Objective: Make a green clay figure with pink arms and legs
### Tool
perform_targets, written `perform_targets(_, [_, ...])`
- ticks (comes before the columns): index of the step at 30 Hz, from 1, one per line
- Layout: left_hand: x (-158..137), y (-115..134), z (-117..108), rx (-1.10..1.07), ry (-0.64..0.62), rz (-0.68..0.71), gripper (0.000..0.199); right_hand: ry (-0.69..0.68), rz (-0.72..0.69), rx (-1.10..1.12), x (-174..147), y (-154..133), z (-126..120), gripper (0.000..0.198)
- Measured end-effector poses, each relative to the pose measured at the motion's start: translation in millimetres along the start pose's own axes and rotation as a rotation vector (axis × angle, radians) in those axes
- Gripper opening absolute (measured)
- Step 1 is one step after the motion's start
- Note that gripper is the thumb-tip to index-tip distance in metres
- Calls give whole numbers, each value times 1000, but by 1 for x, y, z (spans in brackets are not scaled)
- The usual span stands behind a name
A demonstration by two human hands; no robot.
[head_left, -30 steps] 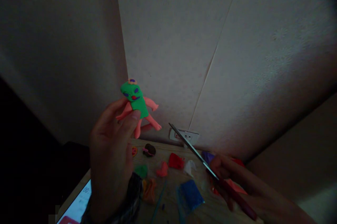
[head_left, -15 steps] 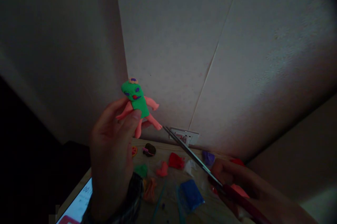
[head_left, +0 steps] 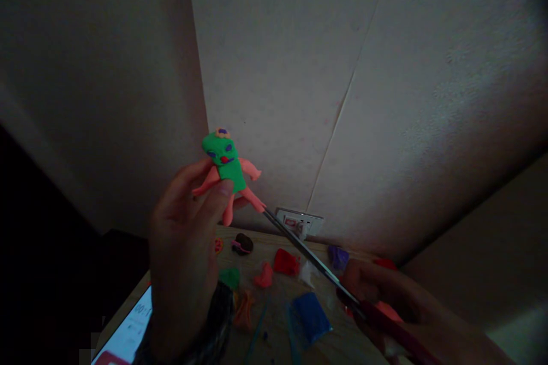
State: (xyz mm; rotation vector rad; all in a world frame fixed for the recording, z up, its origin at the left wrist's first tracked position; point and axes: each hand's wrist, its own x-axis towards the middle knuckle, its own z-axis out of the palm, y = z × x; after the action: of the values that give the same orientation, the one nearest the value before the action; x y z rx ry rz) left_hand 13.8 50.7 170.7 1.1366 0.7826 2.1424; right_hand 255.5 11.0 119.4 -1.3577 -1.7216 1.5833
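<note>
My left hand [head_left: 186, 239] pinches a clay figure [head_left: 232, 175] by its body, thumb on the front. The figure has a green head and torso, purple eyes, a red nose, a small orange-and-purple piece on top, and pink arms and legs. In my right hand [head_left: 398, 302] is a pair of scissors [head_left: 314, 262] with dark red handles. Their long blades are nearly together and point up-left, with the tips at the end of the figure's right-side leg. Whether the tips have clay between them is too small to tell.
Below lies a wooden table [head_left: 278, 328] with a blue packet [head_left: 311, 316], red clay [head_left: 286, 262], green clay [head_left: 230, 277], purple clay [head_left: 338, 257] and a dark brown piece [head_left: 243, 244]. A lit phone [head_left: 128, 325] is at lower left. A wall socket [head_left: 314, 223] sits behind.
The figure and my left hand have shifted slightly right. The scissor blades have closed a little and their tips now meet the leg's end.
</note>
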Motion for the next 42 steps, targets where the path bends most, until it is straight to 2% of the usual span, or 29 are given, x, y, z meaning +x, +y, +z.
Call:
perform_targets(3, [0,0,-1,13,-31,13,18,12,8,6,0,-1,2,45])
perform_targets(13, [0,0,0,12,-17,11,21,37,-14,-19,0,3,0,46])
perform_targets(19, [1,0,0,9,-16,1,21,-34,16,24,3,6,-1,43])
perform_targets(25, [1,0,1,48,1,-9,23,3,19,0,2,4,0,38])
perform_targets(31, [-1,2,2,33,-7,-4,19,-5,-4,-2,2,3,0,44])
perform_targets(42, [0,1,1,8,-13,-11,20,-93,55,78,4,1,2,46])
